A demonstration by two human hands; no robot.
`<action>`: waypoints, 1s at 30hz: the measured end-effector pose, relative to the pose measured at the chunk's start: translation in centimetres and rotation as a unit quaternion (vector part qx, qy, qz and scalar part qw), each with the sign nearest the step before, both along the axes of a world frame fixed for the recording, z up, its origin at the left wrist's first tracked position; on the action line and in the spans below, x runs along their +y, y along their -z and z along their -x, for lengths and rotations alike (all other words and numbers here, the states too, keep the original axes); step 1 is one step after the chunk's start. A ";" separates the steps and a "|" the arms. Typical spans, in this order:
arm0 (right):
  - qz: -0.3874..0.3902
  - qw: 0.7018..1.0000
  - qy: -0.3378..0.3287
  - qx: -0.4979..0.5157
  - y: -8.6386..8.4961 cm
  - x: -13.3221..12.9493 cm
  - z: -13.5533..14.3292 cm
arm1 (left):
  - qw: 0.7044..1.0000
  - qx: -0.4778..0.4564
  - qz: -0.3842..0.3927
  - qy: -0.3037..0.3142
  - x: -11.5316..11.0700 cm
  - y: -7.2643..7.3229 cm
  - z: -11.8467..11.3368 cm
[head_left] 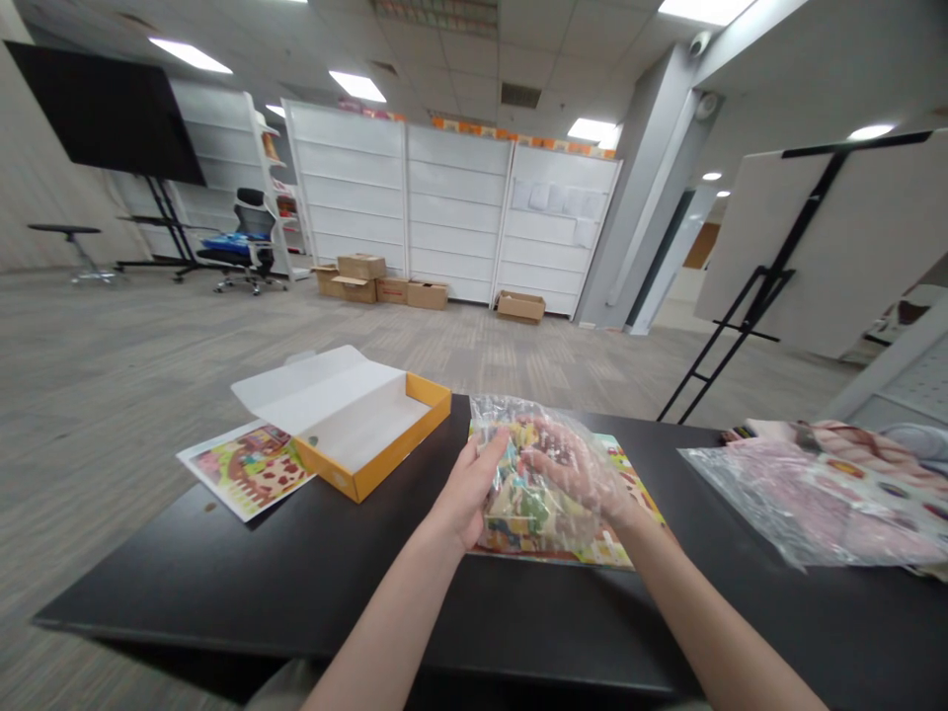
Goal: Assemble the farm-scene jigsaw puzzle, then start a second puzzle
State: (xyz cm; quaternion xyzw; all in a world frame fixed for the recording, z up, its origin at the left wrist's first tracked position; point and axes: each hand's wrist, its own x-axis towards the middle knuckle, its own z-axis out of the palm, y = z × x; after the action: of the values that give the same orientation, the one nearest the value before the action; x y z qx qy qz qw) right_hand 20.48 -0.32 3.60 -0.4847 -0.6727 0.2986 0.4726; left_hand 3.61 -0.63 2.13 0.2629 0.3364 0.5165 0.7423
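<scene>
A clear plastic bag (540, 513) of colourful puzzle pieces (518, 504) is held up over the table's near middle. My left hand (475, 484) grips its left side, thumb lying on the front of the film. Through the plastic I see my right hand (567, 472) inside the bag, its fingers curled among the pieces; glare on the film blurs which ones they touch. Beneath both hands lies a flat printed picture board (626, 474), partly covered by the bag.
On the black table (296, 583), a yellow box (404, 446) stands with its white lid folded back. Left of it lies a farm picture sheet (256, 469). At the right is a clear bag of pink fabric (822, 494). A whiteboard stand (762, 286) rises behind.
</scene>
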 end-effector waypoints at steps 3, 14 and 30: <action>-0.026 0.998 -0.010 -0.058 0.0 -0.2 0.2 | 1.000 -0.008 -0.009 0.010 0.1 0.4 -0.2; -0.095 0.982 -0.038 -0.156 1.4 0.5 -0.3 | 1.000 0.014 -0.020 -0.012 0.0 0.5 -0.6; 0.001 0.998 -0.038 -0.047 0.2 -0.6 0.1 | 0.999 0.037 -0.001 -0.014 0.0 0.2 -0.6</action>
State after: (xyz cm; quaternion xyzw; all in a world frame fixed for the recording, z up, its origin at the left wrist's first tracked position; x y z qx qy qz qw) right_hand 20.35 -0.90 3.45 -0.4725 -0.7123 0.2935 0.4281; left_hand 4.25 -0.65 1.95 0.2778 0.3672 0.5167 0.7218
